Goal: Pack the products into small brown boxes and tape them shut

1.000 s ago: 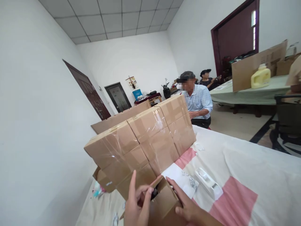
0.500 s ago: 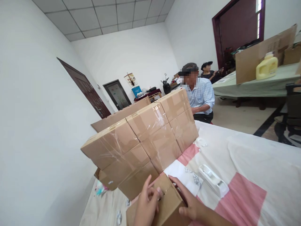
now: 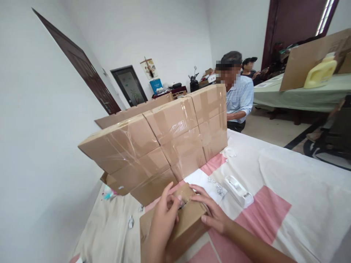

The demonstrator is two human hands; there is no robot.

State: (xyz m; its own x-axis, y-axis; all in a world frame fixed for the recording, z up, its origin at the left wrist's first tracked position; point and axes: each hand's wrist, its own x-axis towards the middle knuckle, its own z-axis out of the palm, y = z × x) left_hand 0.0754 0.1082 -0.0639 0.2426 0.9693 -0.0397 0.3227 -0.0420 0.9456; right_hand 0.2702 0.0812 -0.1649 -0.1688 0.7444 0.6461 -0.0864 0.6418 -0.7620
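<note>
A brown cardboard box (image 3: 189,223) lies in front of me on the cloth, with a seam across its top. My left hand (image 3: 166,212) is over the top of it, thumb and fingers drawn together in a pinch at the seam. Whatever is between those fingertips is too small to make out. Around the box's right end curls my right hand (image 3: 212,212), fingers on the top edge and thumb on the near side. Just beyond the box lies a white printed sheet (image 3: 197,180). To its right stands a white tape dispenser (image 3: 238,191).
Stacked cardboard boxes (image 3: 181,146), covered in shiny clear film or tape, form a wall behind my hands. Crumpled scraps (image 3: 131,222) lie at left on the tablecloth (image 3: 274,164). Across the table sits a person (image 3: 238,95); another is farther back. A yellow jug (image 3: 320,73) stands on the far table.
The camera has tilted down, so everything sits higher in view. My right hand's fingers have come further over the box's top. My left hand keeps its pinch at the seam.
</note>
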